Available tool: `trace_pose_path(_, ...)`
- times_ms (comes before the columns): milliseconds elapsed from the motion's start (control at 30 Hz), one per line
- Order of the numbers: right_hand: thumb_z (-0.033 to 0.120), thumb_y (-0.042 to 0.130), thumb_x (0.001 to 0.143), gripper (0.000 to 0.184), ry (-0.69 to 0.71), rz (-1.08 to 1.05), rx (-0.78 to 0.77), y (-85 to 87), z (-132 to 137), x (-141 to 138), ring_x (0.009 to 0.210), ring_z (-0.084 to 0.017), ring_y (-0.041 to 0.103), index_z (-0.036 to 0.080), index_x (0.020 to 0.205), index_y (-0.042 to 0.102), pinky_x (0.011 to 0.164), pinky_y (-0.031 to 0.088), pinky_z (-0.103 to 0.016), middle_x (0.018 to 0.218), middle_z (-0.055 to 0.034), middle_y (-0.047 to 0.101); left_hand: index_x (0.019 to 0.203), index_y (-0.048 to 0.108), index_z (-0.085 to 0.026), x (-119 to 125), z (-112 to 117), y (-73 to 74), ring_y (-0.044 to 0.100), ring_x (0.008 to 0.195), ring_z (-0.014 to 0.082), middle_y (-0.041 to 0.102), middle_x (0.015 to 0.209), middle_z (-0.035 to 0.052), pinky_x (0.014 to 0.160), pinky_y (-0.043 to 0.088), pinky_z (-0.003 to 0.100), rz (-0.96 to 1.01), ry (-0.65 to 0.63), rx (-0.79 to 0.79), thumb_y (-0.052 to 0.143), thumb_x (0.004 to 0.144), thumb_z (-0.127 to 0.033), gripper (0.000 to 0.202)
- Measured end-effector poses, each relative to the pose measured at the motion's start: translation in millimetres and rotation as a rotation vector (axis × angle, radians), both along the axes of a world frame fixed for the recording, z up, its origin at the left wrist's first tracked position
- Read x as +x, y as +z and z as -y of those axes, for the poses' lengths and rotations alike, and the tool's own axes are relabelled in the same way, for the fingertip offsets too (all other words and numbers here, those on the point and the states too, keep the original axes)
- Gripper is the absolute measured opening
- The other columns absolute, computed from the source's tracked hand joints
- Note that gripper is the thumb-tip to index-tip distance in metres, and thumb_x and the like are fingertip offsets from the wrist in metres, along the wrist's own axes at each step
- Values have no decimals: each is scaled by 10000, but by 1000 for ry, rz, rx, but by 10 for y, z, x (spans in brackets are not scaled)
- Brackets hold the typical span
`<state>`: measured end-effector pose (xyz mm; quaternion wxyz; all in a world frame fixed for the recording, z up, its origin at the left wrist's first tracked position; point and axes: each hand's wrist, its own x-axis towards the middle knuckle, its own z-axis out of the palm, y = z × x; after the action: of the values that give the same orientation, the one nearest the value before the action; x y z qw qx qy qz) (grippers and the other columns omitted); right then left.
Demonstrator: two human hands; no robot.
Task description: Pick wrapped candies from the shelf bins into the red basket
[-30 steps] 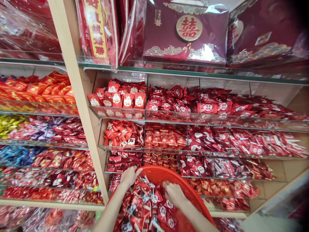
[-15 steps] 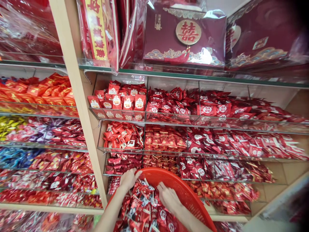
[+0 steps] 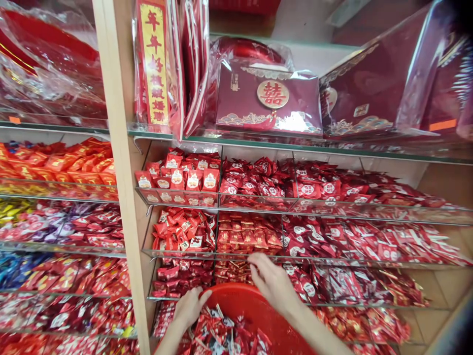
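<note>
A red plastic basket (image 3: pixel 254 305) holds a heap of small red wrapped sweets (image 3: pixel 221 328). My left hand (image 3: pixel 187 306) is closed over its left rim, thumb lying toward the inside. Above the far right part of the basket is my right hand (image 3: pixel 271 283), raised, its fingers loosely bent and apart, with nothing visible in them. Its fingertips are in front of the shelf bin of red and gold packets (image 3: pixel 247 237), near the clear front lip. Whether they touch it I cannot tell.
Tiered shelves with clear front lips (image 3: pixel 332 206) hold several bins of red packets. A wooden upright (image 3: pixel 120 167) divides them from the left shelves with orange packets (image 3: pixel 59 160). Purple gift boxes (image 3: pixel 268 106) in plastic stand on the glass shelf above.
My right hand has risen out of the sweets, up and to the right toward the shelf. My left hand remains at the basket rim. The view has tilted upward.
</note>
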<state>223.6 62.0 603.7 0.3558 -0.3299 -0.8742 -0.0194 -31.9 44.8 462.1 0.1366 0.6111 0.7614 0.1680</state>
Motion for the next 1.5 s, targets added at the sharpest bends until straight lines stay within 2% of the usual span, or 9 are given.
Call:
trace_pose_path(100,218,355,873,251,6,-125,270,765,-106,104,898,-138,581,198,1062,520,790,475,-261,1018,-67,590,886,584,-231,-1,-6,1,634,907,221,693,905,77,708,430,268,4,3,9,253,830,-586,489)
trace_pose_path(167,228,371,869,245,-62,-146,396,1252,-214,171,873,-146,575,192,1063,517,756,480,-266,1001,-69,580,897,584,-232,1,-6,10,628,926,221,691,917,78,725,430,270,1,3,5,249,832,-584,490)
trace_pose_path(233,235,390,859,263,-169,-112,484,1667,-345,224,892,-173,557,178,1094,493,730,478,-288,1027,-85,552,906,584,-235,0,-8,11,625,934,220,691,921,76,733,429,270,-2,3,-1,243,832,-586,495)
trace_pose_path(300,253,424,837,299,-285,-24,519,1973,-482,249,953,-208,518,171,1122,464,744,471,-321,1066,-102,515,910,585,-236,-6,-12,2,625,934,219,691,922,74,734,428,268,-2,0,-1,239,832,-589,500)
trace_pose_path(400,311,473,806,396,-463,179,459,2219,-663,219,1005,-261,470,167,1170,412,714,468,-349,1101,-130,475,911,586,-233,-17,-18,-23,625,928,220,690,926,73,717,426,264,-2,-3,6,234,832,-591,508)
trace_pose_path(600,379,578,736,612,-620,446,241,2286,-916,25,1055,-313,464,200,1264,325,780,440,-390,1237,-168,393,930,585,-229,-15,-12,-23,623,930,228,688,934,78,691,424,269,23,4,8,248,832,-581,497)
trace_pose_path(900,366,608,729,629,-741,459,-31,2355,-1107,-171,1080,-317,495,179,1269,343,830,417,-387,1254,-195,373,925,583,-232,-8,-6,-31,629,921,231,692,906,73,686,418,267,14,12,4,253,832,-582,490)
trace_pose_path(1333,318,525,796,531,-773,435,-48,2279,-1046,-281,1108,-333,475,230,1283,333,779,445,-440,1309,-190,331,893,579,-228,-2,9,-19,630,920,224,695,900,79,709,424,261,44,9,14,249,815,-619,518)
trace_pose_path(1500,408,572,750,616,-751,414,-68,2300,-1068,-206,1052,-324,527,198,1276,328,806,444,-410,1278,-195,347,911,579,-222,21,25,40,630,919,220,693,917,84,696,419,253,31,11,-6,252,829,-590,499)
